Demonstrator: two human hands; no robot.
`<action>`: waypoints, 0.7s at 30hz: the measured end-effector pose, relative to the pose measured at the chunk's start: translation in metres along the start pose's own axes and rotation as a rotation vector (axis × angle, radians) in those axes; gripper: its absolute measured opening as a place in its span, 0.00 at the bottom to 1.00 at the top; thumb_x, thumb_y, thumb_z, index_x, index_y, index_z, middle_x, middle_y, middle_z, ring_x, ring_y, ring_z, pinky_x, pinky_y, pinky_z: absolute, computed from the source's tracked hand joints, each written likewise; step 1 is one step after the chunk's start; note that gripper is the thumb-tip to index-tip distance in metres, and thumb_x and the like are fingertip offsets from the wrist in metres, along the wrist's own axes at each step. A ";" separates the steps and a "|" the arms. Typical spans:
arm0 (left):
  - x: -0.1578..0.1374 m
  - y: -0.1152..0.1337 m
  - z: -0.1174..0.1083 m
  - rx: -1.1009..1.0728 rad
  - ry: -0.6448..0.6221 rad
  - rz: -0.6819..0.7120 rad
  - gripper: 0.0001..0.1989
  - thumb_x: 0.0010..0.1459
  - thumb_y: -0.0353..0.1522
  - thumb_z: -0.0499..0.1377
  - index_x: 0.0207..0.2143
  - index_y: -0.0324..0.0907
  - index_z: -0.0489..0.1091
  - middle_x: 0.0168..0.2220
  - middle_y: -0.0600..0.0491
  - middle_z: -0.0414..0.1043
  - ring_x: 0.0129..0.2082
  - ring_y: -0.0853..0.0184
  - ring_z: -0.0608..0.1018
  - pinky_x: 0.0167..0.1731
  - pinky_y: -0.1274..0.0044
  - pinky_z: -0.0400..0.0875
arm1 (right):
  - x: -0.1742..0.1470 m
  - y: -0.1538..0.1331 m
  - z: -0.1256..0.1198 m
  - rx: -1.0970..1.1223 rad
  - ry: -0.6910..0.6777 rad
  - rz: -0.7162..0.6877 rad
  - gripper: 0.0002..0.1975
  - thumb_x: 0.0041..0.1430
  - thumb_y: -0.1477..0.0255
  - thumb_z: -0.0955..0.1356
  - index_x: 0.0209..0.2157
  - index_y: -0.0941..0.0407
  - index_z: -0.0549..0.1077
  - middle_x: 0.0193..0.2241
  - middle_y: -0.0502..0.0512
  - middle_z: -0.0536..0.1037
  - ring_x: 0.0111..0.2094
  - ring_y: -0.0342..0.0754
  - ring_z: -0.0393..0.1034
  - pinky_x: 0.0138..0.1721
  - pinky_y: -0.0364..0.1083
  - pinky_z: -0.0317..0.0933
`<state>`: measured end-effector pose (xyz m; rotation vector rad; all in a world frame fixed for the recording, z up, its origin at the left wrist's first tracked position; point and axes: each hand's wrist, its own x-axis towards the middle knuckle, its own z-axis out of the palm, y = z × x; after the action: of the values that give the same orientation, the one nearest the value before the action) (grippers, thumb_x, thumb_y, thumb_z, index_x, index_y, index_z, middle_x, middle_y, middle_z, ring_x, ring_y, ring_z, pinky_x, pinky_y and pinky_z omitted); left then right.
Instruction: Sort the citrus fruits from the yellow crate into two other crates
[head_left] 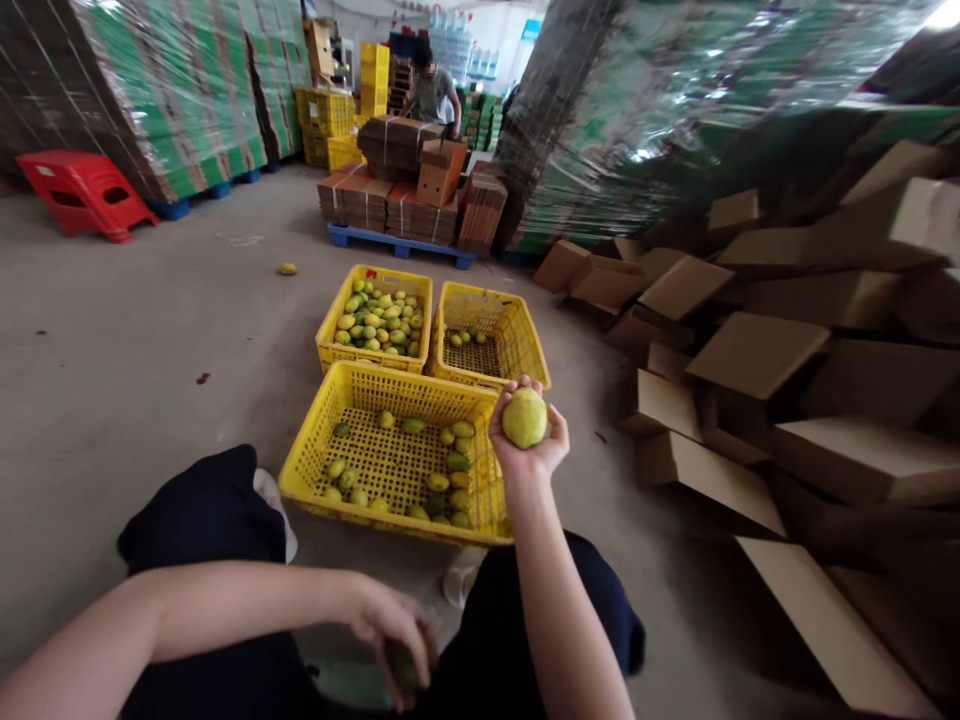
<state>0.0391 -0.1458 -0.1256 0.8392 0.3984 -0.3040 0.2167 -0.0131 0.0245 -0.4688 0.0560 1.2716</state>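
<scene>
I take the large front crate as the centre of the clock. The biggest things are film-wrapped stacks: one (187,100) at 11 o'clock, another (637,120) between 1 and 2. A heap of cardboard boxes (757,365) lies at 3 o'clock. At 12, a blue pallet (401,245) bears bundled flat cartons (424,220), and a co-worker (435,95) is behind them. A red plastic stool (86,190) stands at 10.

The front crate (397,388), yellow and perforated, holds scattered fruits, with more at its 3 o'clock side; much of its bottom is visible. Just beyond it, the back-left crate (426,320) is well filled, while the back-right crate (521,340) has only a few fruits.

The right hand (525,460), palm up at 3 o'clock, grasps a lumpy yellow-green fruit (525,418) near the crate's rim. The left hand (394,625), blurred at 6 o'clock, grasps a dark green fruit (405,668). One loose yellow fruit (287,269) lies on the floor at 11.

In my judgement, the handling is partway: one crate seems nearly done, the fruits in the front crate and in both hands remain. Which way they are moved, I cannot tell.
</scene>
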 end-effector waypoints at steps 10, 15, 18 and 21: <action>-0.106 0.154 -0.076 -0.290 0.786 0.665 0.06 0.54 0.33 0.61 0.37 0.45 0.73 0.46 0.46 0.75 0.45 0.60 0.80 0.43 0.64 0.76 | -0.019 -0.032 -0.014 -0.080 0.058 -0.034 0.16 0.45 0.74 0.63 0.38 0.53 0.74 0.33 0.50 0.81 0.35 0.44 0.77 0.31 0.42 0.74; -0.156 0.182 -0.094 -0.426 1.359 0.867 0.14 0.51 0.27 0.63 0.41 0.48 0.72 0.63 0.50 0.61 0.68 0.60 0.55 0.61 0.61 0.55 | -0.021 -0.042 -0.021 -0.106 0.108 -0.024 0.16 0.46 0.75 0.63 0.38 0.55 0.74 0.32 0.52 0.81 0.33 0.46 0.78 0.31 0.43 0.74; -0.150 0.164 -0.085 -0.225 1.351 0.702 0.11 0.45 0.26 0.66 0.33 0.45 0.75 0.60 0.48 0.67 0.68 0.59 0.55 0.64 0.65 0.47 | -0.017 -0.031 -0.034 -0.304 0.020 0.053 0.12 0.46 0.75 0.66 0.35 0.58 0.74 0.31 0.54 0.82 0.31 0.48 0.78 0.31 0.46 0.75; -0.137 0.146 -0.078 -0.109 1.319 0.486 0.12 0.39 0.24 0.68 0.29 0.45 0.75 0.51 0.47 0.75 0.66 0.56 0.58 0.64 0.69 0.48 | -0.026 -0.001 -0.066 -0.632 -0.106 0.367 0.07 0.47 0.74 0.69 0.31 0.59 0.75 0.27 0.53 0.81 0.27 0.48 0.77 0.27 0.44 0.74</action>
<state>-0.0390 0.0205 -0.0139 0.9103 1.3817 0.7855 0.2242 -0.0609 -0.0268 -0.9632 -0.3752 1.6714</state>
